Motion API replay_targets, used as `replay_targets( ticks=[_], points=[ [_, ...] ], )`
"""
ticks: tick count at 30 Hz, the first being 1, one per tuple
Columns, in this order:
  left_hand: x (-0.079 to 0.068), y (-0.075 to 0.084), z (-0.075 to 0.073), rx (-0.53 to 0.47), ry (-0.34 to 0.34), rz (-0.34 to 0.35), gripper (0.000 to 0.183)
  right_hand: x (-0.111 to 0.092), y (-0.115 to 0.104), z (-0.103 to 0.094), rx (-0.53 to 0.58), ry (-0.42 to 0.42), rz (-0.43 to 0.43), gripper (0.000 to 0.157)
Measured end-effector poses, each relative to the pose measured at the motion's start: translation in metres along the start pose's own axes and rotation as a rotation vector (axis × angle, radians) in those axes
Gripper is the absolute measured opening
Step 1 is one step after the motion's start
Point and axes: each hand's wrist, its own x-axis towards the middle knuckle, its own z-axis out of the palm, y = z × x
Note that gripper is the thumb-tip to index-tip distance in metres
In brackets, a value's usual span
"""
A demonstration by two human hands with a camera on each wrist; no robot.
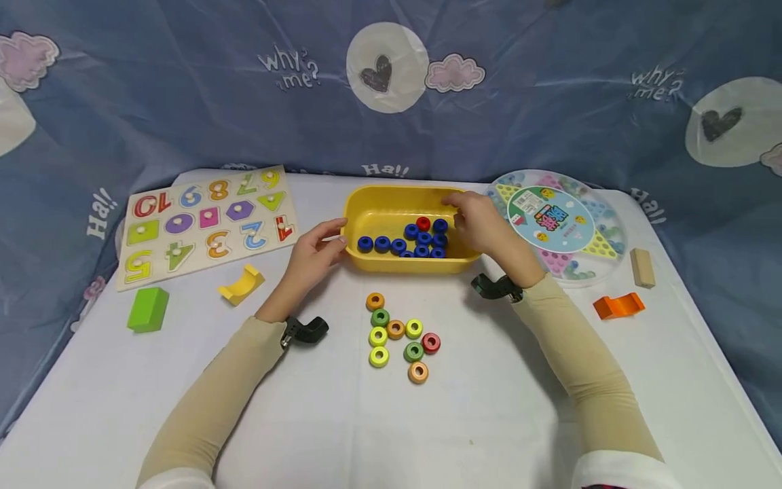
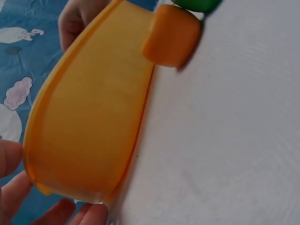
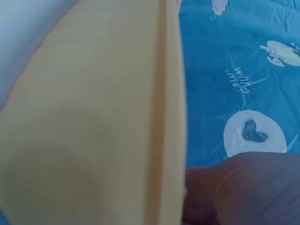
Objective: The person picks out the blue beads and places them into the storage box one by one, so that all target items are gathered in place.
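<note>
A yellow plastic tub sits toward the back of the white table, holding several blue beads and one red bead. At its left end is my left hand, thumb and fingers spread against the outer wall. The left wrist view shows those fingers around the tub's end. My right hand reaches over the right rim, index finger inside the tub near the back wall. Its other fingertips are hidden, and the tub wall blocks much of the right wrist view.
Several loose beads, orange, green, yellow and red, lie before the tub. A number puzzle board, a green block and a yellow arch are left. A round game board, an orange arch and a wooden block are right.
</note>
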Motion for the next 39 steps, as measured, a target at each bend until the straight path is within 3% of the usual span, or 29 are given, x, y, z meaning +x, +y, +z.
replay_targets(
  ticks=[5, 13, 19, 30, 33, 35, 39],
  points=[
    [0.001, 0.001, -0.001, 0.041, 0.002, 0.010, 0.043, 0.001, 0.000, -0.001, 0.051, -0.078, -0.001, 0.031],
    [0.001, -0.005, 0.006, -0.059, 0.008, -0.006, 0.043, 0.017, 0.000, 0.019, 0.084, -0.137, 0.005, 0.031],
    [0.000, -0.009, 0.011, -0.088, 0.019, -0.005, 0.043, 0.026, 0.003, 0.032, 0.098, -0.224, 0.061, 0.024],
    [0.004, -0.014, 0.011, -0.137, 0.031, 0.024, 0.042, 0.036, 0.000, 0.030, 0.015, -0.211, 0.144, 0.013],
    [0.004, -0.015, 0.011, -0.130, 0.031, 0.017, 0.042, 0.033, -0.002, 0.030, 0.011, -0.148, 0.126, 0.014],
    [0.002, -0.015, 0.011, -0.129, 0.032, 0.013, 0.042, 0.027, -0.007, 0.027, 0.040, -0.048, 0.084, 0.014],
    [0.002, -0.014, 0.012, -0.139, 0.036, 0.018, 0.042, 0.000, -0.031, 0.013, 0.171, 0.126, -0.109, 0.016]
  ],
)
